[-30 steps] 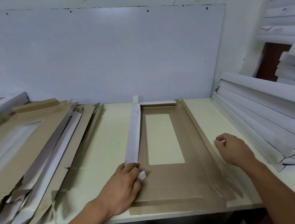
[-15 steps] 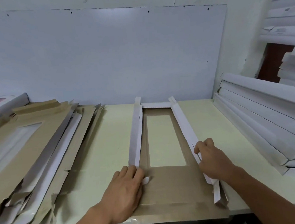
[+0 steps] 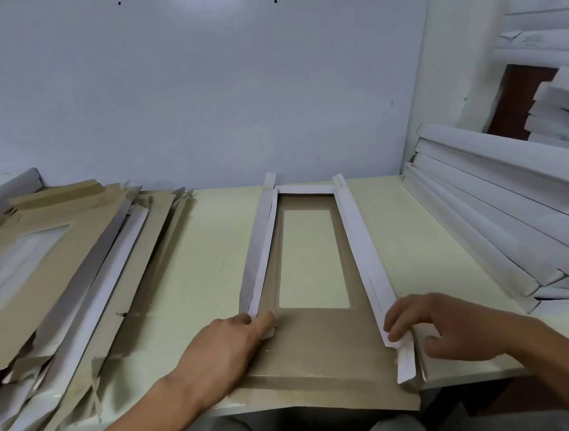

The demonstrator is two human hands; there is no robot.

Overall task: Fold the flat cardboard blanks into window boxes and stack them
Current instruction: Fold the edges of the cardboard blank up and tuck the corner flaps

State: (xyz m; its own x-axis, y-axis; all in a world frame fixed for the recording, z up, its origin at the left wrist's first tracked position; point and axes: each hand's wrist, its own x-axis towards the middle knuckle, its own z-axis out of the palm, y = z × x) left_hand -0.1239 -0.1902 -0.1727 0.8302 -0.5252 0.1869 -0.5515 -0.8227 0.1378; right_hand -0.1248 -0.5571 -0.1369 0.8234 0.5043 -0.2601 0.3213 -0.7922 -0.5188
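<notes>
Pale yellow table point(image 3: 211, 256) carries a brown cardboard blank point(image 3: 319, 353) with a window cutout, its near edge overhanging toward the person. On it, the left hand point(image 3: 226, 349) presses flat, fingers straight and together, at the left side strip's point(image 3: 260, 251) near end. Beside it, the right hand point(image 3: 441, 327) rests spread fingertips on the right side strip point(image 3: 362, 253). Further left lies a pile of flat blanks point(image 3: 47, 277); folded white boxes point(image 3: 516, 202) stack at right.

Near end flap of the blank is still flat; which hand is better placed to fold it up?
Probably right: the right hand is by the near end flap; the left hand presses the left side.
</notes>
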